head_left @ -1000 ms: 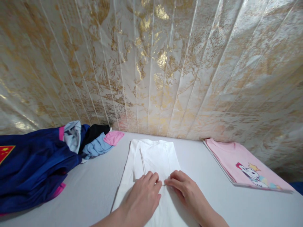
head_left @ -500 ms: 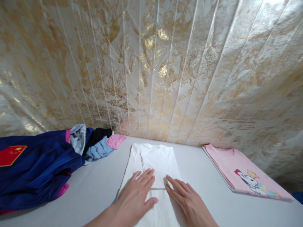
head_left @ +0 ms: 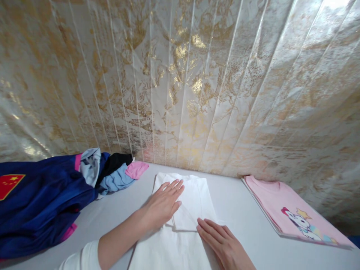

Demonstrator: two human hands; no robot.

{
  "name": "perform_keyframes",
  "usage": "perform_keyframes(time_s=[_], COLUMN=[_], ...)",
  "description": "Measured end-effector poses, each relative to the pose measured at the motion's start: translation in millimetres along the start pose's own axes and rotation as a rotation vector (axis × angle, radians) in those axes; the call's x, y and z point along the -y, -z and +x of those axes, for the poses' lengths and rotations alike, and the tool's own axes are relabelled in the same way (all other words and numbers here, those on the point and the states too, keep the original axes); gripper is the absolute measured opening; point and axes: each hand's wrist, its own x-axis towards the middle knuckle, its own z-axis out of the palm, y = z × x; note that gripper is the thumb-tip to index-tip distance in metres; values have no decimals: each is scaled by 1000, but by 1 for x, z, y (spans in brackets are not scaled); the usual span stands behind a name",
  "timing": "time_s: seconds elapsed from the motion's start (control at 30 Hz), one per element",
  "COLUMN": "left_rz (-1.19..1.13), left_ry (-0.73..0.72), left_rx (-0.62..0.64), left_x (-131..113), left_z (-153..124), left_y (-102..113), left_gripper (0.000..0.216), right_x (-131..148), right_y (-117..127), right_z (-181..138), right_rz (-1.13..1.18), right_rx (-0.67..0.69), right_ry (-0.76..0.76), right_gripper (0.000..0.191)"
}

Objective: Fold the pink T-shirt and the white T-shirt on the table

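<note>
A white garment [head_left: 191,202], partly folded into a long panel with a flap lying over its upper part, rests on the white table in front of me. My left hand [head_left: 165,200] lies flat across the left side of the flap, fingers stretched out and pointing to the upper right. At the flap's lower right corner, my right hand [head_left: 222,240] touches the cloth with its fingers extended and close together. Part of the garment is hidden under both hands, and its near end runs out of the picture.
On the left lies a heap with a dark blue garment [head_left: 42,202], a light blue cloth [head_left: 116,180], a black cloth [head_left: 118,163] and a pink cloth [head_left: 136,170]. A folded pink T-shirt [head_left: 270,191] lies at right. Behind stands a shiny gold-patterned covering [head_left: 180,82].
My left hand has slid up and away from me over the white flap, showing more forearm and a white sleeve. My right hand has shifted slightly down.
</note>
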Motion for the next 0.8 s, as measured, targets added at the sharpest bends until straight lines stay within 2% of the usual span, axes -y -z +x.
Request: perform_keyframes(time_s=[0.07, 0.17, 0.33, 0.43, 0.6, 0.7, 0.8], left_rz=[16, 53, 72, 82, 74, 67, 61], left_ry=[19, 125, 243, 307, 362, 376, 390], left_rx=[23, 47, -21, -65, -94, -99, -90], left_x=[5, 12, 19, 25, 34, 35, 35], left_z=[7, 11, 16, 26, 37, 38, 37], left_y=[-4, -7, 1, -1, -11, -10, -9], left_gripper=[45, 45, 22, 16, 10, 11, 12], right_x=[-3, -8, -5, -3, -11, -20, -25], right_y=[-2, -6, -3, 9, 21, 7, -16], right_z=[0, 0, -2, 5, 55, 95, 119], right_rz=[-34, -62, -9, 46, 117, 85, 31], right_rx=[13, 21, 2, -3, -65, -32, 9], right_ry=[13, 27, 15, -5, -102, -178, -275], right_gripper=[65, 65, 65, 55, 46, 47, 57])
